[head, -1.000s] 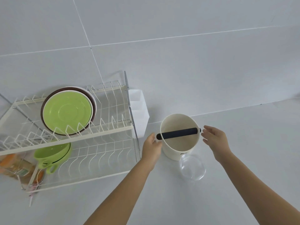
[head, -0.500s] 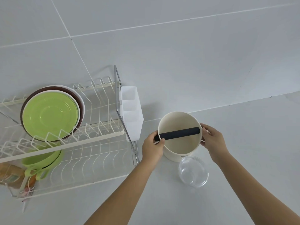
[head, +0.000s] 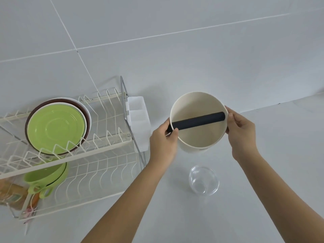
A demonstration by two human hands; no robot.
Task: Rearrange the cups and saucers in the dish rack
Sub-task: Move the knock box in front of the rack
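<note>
- Both hands are gripping a cream tub (head: 198,135) with a black bar (head: 198,120) across its mouth; the left hand (head: 164,142) is closing on the left rim and bar end, and the right hand (head: 241,134) is wrapping the right rim.
- The tub is sitting just right of the rack (head: 98,155); whether it is touching the counter (head: 271,155), I cannot tell.
- The task's things are waiting untouched: green saucers (head: 56,128) are standing upright on the rack's upper tier at far left, with a brown-rimmed plate (head: 85,109) behind them.
- Green cups (head: 45,178) are lying nested on the lower tier, handles pointing near.
- A glass bowl (head: 204,180) is sitting on the counter near the tub, apart from it.
- Judged step: the tub is being handled or cleared aside, so the rearranging itself is looking not yet begun.
- The next move is probably calling for parking the tub clear of the bowl, then freeing a hand for the cups or saucers.
</note>
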